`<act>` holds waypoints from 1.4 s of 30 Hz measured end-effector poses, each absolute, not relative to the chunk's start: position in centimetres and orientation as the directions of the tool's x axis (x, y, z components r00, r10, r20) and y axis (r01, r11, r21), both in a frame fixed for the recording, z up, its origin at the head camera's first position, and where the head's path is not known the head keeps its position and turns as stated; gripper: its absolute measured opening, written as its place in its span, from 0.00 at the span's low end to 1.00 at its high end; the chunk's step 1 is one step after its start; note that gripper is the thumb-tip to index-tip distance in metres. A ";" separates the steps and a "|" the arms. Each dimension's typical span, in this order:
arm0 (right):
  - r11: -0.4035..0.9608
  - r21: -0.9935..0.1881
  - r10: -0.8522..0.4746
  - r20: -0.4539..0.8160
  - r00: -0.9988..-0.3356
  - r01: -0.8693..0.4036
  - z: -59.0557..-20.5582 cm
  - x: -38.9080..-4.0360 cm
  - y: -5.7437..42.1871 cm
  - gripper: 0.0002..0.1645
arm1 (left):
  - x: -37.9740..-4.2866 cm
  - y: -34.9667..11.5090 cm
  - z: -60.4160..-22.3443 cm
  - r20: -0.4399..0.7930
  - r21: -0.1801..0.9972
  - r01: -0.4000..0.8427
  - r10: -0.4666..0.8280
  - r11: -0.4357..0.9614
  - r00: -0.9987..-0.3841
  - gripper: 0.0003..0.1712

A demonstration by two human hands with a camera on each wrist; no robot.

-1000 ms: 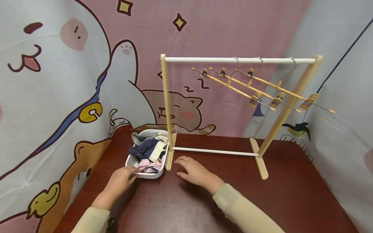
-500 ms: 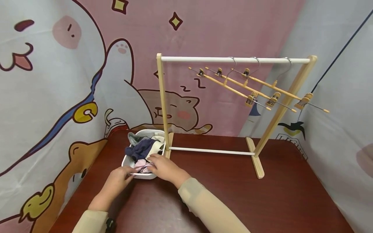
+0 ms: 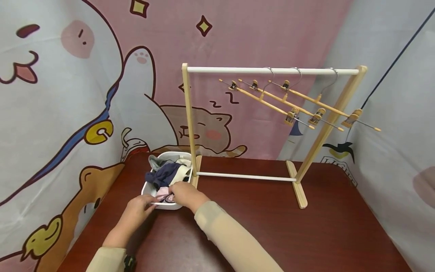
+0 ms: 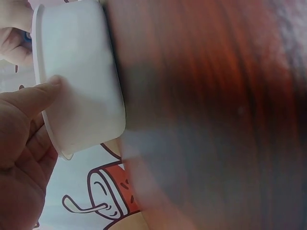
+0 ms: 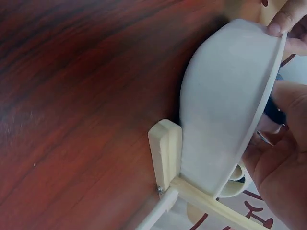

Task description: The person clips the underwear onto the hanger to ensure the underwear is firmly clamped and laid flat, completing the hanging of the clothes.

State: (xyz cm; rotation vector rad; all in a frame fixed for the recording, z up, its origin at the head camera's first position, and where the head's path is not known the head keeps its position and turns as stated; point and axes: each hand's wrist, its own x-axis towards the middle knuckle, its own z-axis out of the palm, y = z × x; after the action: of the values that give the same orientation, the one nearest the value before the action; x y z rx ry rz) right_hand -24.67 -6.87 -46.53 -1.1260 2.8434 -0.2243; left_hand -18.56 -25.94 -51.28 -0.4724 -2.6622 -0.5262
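Note:
A white plastic tub of small clothes stands at the left of the table. At its front left corner my left hand pinches the rim, the thumb on the outer wall and the fingers inside. My right hand reaches over the front right rim into the tub. Its curled fingers grip a pink garment with dark trim; the fingertips are partly hidden. Behind the pink piece lie a navy garment, a cream one and a grey one.
Right beside the tub stands a wooden rack, its left foot close to the tub wall. From the white top rail hang three clip hangers. A white lower bar joins the feet. Printed cloth hangs behind the table.
My right hand has moved left from beside the rack foot into the tub and its fingers have closed at the pink garment. The left hand keeps its place on the rim.

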 end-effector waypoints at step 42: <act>0.391 -0.778 -0.087 0.501 -0.861 -0.492 -42.6 -26.4 -2.3 0.14 | -18.6 -25.6 -51.1 0.414 0.303 0.399 0.258 0.865 -0.873 0.13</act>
State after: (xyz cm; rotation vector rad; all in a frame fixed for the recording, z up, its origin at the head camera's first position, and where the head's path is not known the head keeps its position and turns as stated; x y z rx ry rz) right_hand -26.40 -2.25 -42.56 -0.6418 2.9207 -1.8799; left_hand -18.55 -25.63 -51.06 -0.4888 -2.6752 -0.5457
